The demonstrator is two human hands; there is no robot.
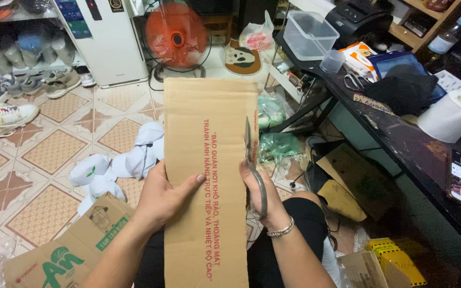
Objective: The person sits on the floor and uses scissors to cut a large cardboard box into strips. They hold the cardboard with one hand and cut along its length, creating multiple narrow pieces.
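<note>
The long cardboard strip (209,176) stands lengthwise over the person's lap. The left hand (162,198) clamps the strip's left edge, thumb on its face. The right hand (260,189), closed through the scissors (253,165), works along its right edge. Cutting is under way; continuing calls for keeping the blades parallel to that edge.

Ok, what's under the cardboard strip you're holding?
Below the cardboard strip, the white bundles on the tiled floor and your dark-clothed lap show at its edges. Whatever lies directly beneath is covered, as are the left hand's fingers.
</note>
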